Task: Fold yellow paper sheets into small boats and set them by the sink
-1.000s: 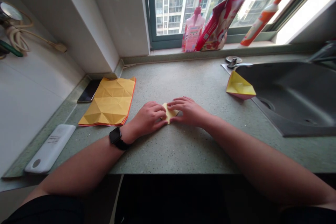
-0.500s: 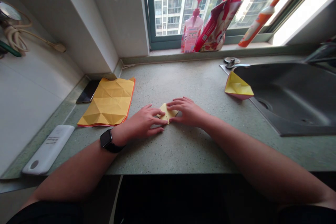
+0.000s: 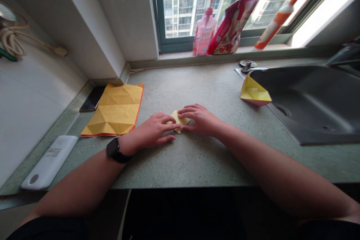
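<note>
Along the speckled green worktop [image 3: 197, 165], we lay our left hand [image 3: 150, 130] and right hand [image 3: 199, 120] flat and unclenched against a small folded yellow paper [image 3: 179, 121] before us; light, thin and apt to slide, it is best pinched at its creased edges.

So the counter [image 3: 197, 165] has a creased sheet [image 3: 114, 110] on the left, with a phone [image 3: 91, 98] just beside it. A folded paper [image 3: 182, 121] sits between the left hand [image 3: 149, 131] and right hand [image 3: 199, 120], a boat [image 3: 255, 92] sits right at the sink [image 3: 309, 97], and a pump bottle [image 3: 204, 32] stands behind on the sill [image 3: 225, 58].
</note>
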A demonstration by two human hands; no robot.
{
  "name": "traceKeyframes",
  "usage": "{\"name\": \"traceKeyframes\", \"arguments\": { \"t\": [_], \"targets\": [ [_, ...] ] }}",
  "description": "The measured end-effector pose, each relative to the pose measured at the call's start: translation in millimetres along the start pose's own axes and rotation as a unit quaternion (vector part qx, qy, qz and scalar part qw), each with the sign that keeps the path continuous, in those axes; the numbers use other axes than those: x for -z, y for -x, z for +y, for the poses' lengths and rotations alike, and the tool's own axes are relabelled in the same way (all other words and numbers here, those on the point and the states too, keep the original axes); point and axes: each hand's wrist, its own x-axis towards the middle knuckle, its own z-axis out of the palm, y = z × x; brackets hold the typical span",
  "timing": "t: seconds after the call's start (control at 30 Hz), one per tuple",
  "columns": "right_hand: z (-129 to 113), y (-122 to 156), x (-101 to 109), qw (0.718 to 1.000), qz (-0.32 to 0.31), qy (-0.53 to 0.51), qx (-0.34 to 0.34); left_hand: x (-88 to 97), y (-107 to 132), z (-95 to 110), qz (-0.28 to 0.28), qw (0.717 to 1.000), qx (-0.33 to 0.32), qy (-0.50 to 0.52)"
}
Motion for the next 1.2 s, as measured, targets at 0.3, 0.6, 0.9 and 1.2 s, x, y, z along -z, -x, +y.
{"name": "traceKeyframes", "arguments": {
  "t": [0.3, 0.6, 0.9, 1.2],
  "targets": [
    [0, 0, 0, 1.0, -0.003, 0.01, -0.002, 1.1, -2, 5, 0.0, 1.0, 0.016, -0.016],
    [-1, 0, 0, 1.0, -0.005, 0.012, -0.007, 1.1, -2, 6, -0.003, 0.999, 0.019, -0.042],
    [-1, 2, 0, 1.0, -0.012, 0.005, -0.015, 1.5, 0, 6, 0.01, 0.999, -0.008, -0.037],
    [-1, 2, -1, 1.0, -0.016, 0.01, -0.02, 12.1, 6, 8, -0.007, 1.0, -0.013, 0.006]
  ]
}}
